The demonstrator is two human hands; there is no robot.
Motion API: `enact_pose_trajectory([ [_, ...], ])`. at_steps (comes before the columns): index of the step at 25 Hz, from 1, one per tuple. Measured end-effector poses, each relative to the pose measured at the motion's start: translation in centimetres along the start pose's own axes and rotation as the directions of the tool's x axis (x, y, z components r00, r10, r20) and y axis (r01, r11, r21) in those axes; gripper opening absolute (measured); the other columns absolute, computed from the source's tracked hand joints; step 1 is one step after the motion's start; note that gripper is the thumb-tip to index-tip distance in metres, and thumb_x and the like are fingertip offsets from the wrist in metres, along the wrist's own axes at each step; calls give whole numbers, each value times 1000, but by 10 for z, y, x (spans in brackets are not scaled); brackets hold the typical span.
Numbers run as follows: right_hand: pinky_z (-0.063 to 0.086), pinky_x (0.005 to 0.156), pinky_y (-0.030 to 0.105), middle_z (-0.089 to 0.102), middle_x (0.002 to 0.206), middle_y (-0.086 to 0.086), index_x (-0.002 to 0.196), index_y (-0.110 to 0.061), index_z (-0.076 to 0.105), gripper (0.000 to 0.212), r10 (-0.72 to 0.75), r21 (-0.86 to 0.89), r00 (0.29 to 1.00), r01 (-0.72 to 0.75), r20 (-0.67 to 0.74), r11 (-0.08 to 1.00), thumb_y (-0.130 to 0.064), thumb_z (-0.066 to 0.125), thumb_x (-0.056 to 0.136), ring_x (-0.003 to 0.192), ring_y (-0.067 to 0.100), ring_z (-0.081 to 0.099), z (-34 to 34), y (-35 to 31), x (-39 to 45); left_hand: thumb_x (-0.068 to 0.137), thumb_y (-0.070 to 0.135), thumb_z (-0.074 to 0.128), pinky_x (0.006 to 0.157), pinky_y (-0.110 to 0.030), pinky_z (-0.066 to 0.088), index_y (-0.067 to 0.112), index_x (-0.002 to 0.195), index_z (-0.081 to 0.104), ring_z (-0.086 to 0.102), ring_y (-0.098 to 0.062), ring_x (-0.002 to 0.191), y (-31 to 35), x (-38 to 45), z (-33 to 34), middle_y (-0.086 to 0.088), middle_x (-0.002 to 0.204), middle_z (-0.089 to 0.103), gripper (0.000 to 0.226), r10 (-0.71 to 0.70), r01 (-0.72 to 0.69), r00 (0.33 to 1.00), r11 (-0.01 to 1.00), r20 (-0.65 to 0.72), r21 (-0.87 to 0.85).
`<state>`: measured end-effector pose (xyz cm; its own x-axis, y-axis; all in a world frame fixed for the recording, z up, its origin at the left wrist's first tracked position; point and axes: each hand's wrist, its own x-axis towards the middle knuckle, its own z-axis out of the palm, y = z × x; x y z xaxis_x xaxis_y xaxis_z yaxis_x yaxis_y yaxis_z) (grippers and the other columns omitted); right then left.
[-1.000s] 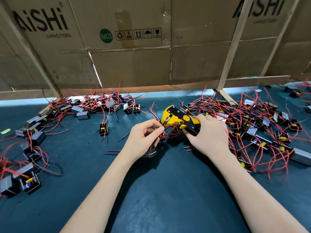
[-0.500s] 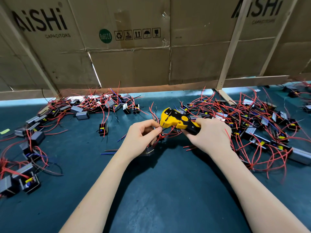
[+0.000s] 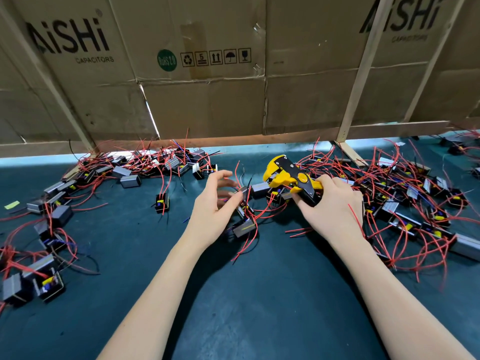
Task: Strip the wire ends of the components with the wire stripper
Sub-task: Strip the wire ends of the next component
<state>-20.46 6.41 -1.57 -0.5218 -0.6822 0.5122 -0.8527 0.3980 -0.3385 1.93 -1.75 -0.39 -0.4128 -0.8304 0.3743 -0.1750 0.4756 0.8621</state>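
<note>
- Holding the wire stripper (image 3: 291,178) in our right hand (image 3: 335,203), we keep our fingers wrapped round its black handles, so the yellow head points left toward the component in front of us; that looks like the ready stance for the next wire.
- Our left hand (image 3: 215,203) hangs over the component (image 3: 244,227) with fingers spread and relaxed, gripping nothing; it is blurred, so we cannot tell whether a fingertip touches a red wire (image 3: 236,172).
- That component lies on the dark green mat (image 3: 259,307) just below the left hand, between our 2 hands, its red leads fanning outward.
- We judge the split of the heaps as deliberate: a dense tangle on the right (image 3: 405,203) beside the tool hand, a looser spread on the left (image 3: 52,203); which heap is already stripped we cannot tell.
- Counts: 1 wire stripper, 2 hands, 1 lone component (image 3: 162,202) standing apart left of centre. The heaps are too tangled to count; each holds well over 10.
- A cardboard wall (image 3: 207,100) closes the far edge of the bench.
</note>
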Motion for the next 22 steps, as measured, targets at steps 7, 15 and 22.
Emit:
enact_pose_trajectory([
  [7,37,84,41,62,90,3,90,-19,58,58,0,15,1000,0,-14,1000,-72,46,72,96,30,59,-1,-3,-1,86,25,72,56,-19,47,24,105,53,61,-9,47,-7,-2,-7,3,79,70,27,-183,121,968,940,169,320],
  [15,35,84,39,63,92,2,94,-18,60,50,13,62,999,-11,-29,998,-65,63,77,97,29,58,0,0,0,91,1,59,81,-30,52,20,132,53,67,-15,77,1,2,1,4,111,67,46,88,-86,996,987,-4,139],
  [22,37,86,42,62,90,2,96,-17,61,46,10,130,999,-3,-52,991,-60,67,77,97,29,57,-4,-2,-1,83,1,50,86,-36,49,22,88,70,67,-29,91,-36,10,-92,-4,94,73,29,-212,466,785,821,-582,330],
])
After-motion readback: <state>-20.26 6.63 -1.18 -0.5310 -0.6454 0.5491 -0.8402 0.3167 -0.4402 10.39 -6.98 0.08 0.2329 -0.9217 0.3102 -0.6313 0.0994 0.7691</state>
